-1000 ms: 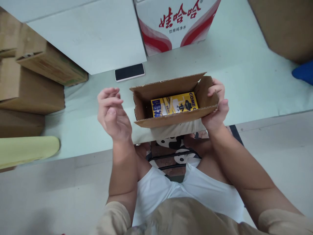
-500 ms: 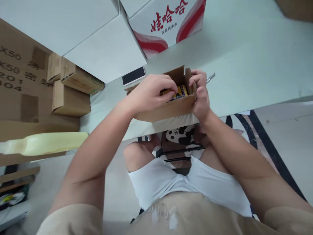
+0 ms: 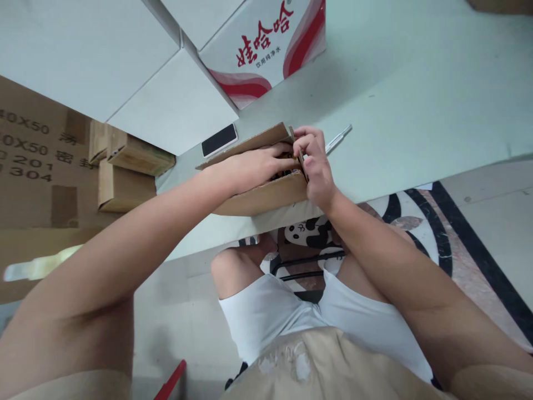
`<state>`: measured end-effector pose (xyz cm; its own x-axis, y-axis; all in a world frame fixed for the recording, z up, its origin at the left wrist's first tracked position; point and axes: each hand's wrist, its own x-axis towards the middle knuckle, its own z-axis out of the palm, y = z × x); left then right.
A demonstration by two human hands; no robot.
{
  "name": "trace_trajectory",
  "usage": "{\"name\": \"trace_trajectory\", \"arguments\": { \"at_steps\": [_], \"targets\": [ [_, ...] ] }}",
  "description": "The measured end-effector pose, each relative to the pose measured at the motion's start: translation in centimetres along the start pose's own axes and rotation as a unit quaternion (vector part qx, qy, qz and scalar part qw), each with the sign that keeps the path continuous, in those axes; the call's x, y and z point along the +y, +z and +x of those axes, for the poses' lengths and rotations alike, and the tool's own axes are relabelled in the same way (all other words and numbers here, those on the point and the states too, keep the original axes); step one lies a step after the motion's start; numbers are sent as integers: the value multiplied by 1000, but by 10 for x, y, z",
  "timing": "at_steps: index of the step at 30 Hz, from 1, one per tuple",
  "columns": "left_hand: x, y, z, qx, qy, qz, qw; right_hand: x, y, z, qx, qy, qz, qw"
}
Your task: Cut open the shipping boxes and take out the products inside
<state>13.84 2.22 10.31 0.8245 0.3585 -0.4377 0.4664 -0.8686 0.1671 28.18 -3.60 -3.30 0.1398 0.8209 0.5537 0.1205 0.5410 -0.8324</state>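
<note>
A small brown cardboard box point(image 3: 266, 203) sits open at the table's near edge. My left hand point(image 3: 256, 166) reaches down into it, its fingers stretched out and spread over dark contents that my hand mostly covers. My right hand point(image 3: 316, 169) is closed on the box's right end, fingers and thumb pinching the end flap. Just beyond my right hand lies a slim silver tool point(image 3: 339, 139), perhaps a box cutter.
A phone point(image 3: 219, 140) lies behind the box, beside stacked white boxes point(image 3: 175, 105). A white-and-red carton point(image 3: 260, 55) stands at the back. Large brown carton point(image 3: 31, 166) and smaller brown boxes point(image 3: 125, 186) fill the left. A red object point(image 3: 171, 380) shows near the floor.
My left hand has gone deeper into the box and its fingers have straightened. The yellow printed item seen inside before is now mostly covered. The view has shifted slightly.
</note>
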Motion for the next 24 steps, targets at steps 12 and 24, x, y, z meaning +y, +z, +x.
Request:
{"name": "trace_trajectory", "arguments": {
  "at_steps": [12,24],
  "targets": [
    [6,-6,9,-64,-18,50,997,18,-19,6,-160,-41,-31,986],
    [-4,-13,-2,-45,5,26,999,22,-23,6,-184,-19,7,983]
  ]
}}
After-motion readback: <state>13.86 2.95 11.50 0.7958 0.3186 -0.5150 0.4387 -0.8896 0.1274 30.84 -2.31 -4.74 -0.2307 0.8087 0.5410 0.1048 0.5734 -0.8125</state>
